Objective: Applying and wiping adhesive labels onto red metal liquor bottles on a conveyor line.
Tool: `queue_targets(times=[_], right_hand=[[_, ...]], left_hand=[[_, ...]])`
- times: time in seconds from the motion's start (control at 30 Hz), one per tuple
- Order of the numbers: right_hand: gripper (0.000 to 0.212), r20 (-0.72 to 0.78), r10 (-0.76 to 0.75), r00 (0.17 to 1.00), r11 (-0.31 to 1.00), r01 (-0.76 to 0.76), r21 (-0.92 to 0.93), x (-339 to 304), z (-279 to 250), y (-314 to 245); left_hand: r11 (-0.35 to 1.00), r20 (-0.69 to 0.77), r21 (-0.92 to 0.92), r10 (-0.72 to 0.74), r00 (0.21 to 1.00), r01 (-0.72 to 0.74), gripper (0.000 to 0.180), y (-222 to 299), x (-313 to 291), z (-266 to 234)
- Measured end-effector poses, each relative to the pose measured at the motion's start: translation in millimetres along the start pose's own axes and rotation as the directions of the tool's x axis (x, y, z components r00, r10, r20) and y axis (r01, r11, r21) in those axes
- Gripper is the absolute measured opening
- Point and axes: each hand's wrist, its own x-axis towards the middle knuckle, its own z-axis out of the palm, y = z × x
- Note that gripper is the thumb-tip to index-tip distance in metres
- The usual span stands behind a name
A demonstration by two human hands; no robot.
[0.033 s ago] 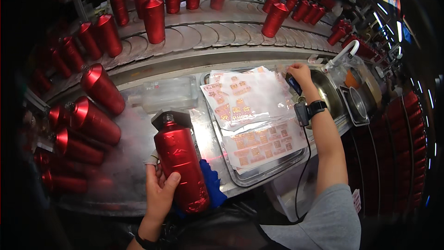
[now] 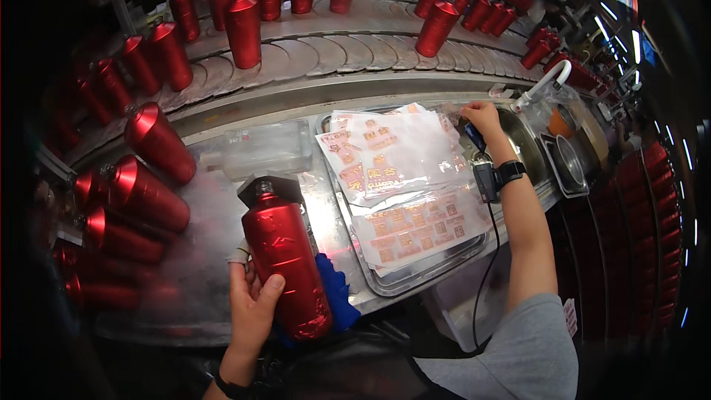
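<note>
My left hand point(image 2: 253, 302) is closed around the lower side of a shiny red bottle point(image 2: 285, 263) with raised markings and a narrow neck. The bottle leans in front of me over the steel table, its shoulder against a dark angular block point(image 2: 290, 188). Crumpled blue cloth point(image 2: 337, 292) shows beside its base. At the far right corner of a pile of decal sheets point(image 2: 404, 178), printed in red and gold, my right hand point(image 2: 483, 117) has its fingertips pinched together. What they hold is too small to make out. A dark device point(image 2: 486, 181) with a cable is strapped at that wrist.
A metal tray point(image 2: 392, 287) lies under the sheets. Left of it stands a clear plastic box point(image 2: 266, 144). Several red bottles point(image 2: 152, 192) crowd the left side; others ride the conveyor point(image 2: 311, 59) behind. A sink point(image 2: 522, 141) with a white faucet point(image 2: 544, 85) is at right.
The whole view has shifted slightly, so things sit a little further left. Both hands keep their places on the bottle and by the sheets.
</note>
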Motion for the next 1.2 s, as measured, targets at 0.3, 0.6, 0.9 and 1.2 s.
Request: queue_targets(times=[0.3,0.6,0.9,1.2], right_hand=[[0.031,0.224,0.298,0.928,0.908,-0.204,-0.366,-40.0,-17.1,146.4],[0.021,-0.114,-0.176,0.978,0.887,0.108,-0.449,-153.0,-61.7,-7.4],[0.009,0.392,-0.568,0.724,0.805,0.589,0.078,-341.9,-18.0,-236.7],[0.014,0.513,-0.791,0.334,0.578,0.683,0.447,-376.8,39.2,-345.0]], left_hand=[[0.999,-0.089,0.014,-0.03,0.996,0.032,0.066,8.4,-27.8,6.4],[0.996,-0.023,-0.072,-0.053,0.998,0.051,0.064,12.3,-42.8,-19.7],[0.99,-0.003,-0.124,-0.066,0.998,0.066,0.073,6.1,-59.9,-66.4],[0.971,0.033,-0.225,-0.071,0.997,0.077,0.056,12.8,-61.6,-85.8]])
